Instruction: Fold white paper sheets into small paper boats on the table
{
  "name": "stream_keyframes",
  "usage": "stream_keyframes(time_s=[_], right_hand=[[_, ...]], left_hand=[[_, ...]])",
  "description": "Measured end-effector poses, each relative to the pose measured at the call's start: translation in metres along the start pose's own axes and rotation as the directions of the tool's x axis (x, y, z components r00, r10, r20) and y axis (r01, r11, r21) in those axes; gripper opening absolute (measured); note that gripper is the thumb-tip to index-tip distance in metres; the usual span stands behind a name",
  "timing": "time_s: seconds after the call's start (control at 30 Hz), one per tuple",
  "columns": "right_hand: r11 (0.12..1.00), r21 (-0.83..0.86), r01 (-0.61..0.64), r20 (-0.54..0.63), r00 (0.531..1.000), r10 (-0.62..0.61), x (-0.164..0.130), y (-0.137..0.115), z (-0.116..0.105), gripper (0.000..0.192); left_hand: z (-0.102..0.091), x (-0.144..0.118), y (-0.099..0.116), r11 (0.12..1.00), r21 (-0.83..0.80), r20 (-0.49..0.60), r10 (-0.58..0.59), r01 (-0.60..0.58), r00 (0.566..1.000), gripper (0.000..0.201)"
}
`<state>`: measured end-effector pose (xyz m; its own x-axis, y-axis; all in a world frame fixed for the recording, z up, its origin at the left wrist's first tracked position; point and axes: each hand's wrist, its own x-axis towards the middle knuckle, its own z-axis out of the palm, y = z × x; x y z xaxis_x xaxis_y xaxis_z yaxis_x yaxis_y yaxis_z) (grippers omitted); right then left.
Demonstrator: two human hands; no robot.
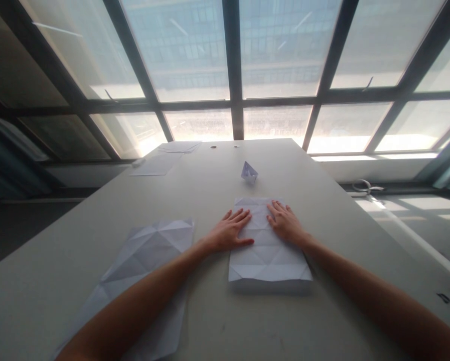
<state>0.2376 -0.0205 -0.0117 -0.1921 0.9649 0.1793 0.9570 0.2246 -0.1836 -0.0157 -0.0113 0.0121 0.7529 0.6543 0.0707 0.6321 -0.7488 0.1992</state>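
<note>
A creased sheet of white paper lies in front of me, its near edge raised a little off the table. My left hand rests flat on its left side, fingers spread. On the right side of the same sheet lies my right hand, also with its fingers stretched out. Beyond the sheet stands a small folded paper boat. Under and beside my left forearm is a larger sheet of creased paper, partly hidden by the arm.
The white table runs away from me toward a wall of windows. Several flat paper sheets lie at its far left. A pale cable sits by the window to the right, off the table.
</note>
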Motion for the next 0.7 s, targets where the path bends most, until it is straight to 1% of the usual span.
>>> stream_keyframes(time_s=[0.1,0.17,0.23,0.3,0.37,0.43,0.47,0.53,0.7], right_hand=[[0.998,-0.017,-0.065,-0.044,0.997,0.065,-0.001,-0.001,-0.002,0.053],[0.999,-0.008,-0.045,-0.082,0.996,0.044,-0.003,-0.003,-0.005,0.051],[0.998,0.022,0.056,-0.105,0.993,-0.054,-0.005,-0.008,-0.009,0.05],[0.977,0.068,0.203,-0.095,0.976,-0.196,-0.008,-0.014,-0.012,0.05],[0.935,0.123,0.333,-0.043,0.943,-0.331,-0.011,-0.021,-0.014,0.052],[0.903,0.166,0.397,0.021,0.914,-0.405,-0.014,-0.025,-0.014,0.058],[0.9,0.176,0.4,0.047,0.909,-0.414,-0.014,-0.026,-0.014,0.06],[0.914,0.172,0.367,0.08,0.92,-0.384,-0.015,-0.027,-0.013,0.063],[0.952,0.133,0.277,0.09,0.953,-0.29,-0.012,-0.022,-0.011,0.063]], left_hand=[[0.0,0.0,0.0,1.0,0.011,-0.013,0.007,-0.007,1.0,0.087],[0.001,0.0,-0.001,1.0,0.018,-0.013,0.009,-0.009,1.0,0.087],[0.001,0.001,-0.001,1.0,0.021,-0.012,0.003,-0.003,1.0,0.087],[0.002,0.0,0.0,1.0,0.022,-0.015,-0.012,0.012,1.0,0.087],[0.002,0.0,0.001,0.999,0.022,-0.02,-0.032,0.032,0.999,0.086],[0.002,0.0,0.001,0.999,0.021,-0.024,-0.047,0.047,0.999,0.085],[0.002,0.0,0.002,0.999,0.021,-0.023,-0.049,0.05,0.999,0.085],[0.002,0.0,0.001,0.999,0.019,-0.018,-0.046,0.047,0.999,0.085],[0.002,0.0,0.0,0.999,0.012,-0.015,-0.047,0.047,0.999,0.087]])
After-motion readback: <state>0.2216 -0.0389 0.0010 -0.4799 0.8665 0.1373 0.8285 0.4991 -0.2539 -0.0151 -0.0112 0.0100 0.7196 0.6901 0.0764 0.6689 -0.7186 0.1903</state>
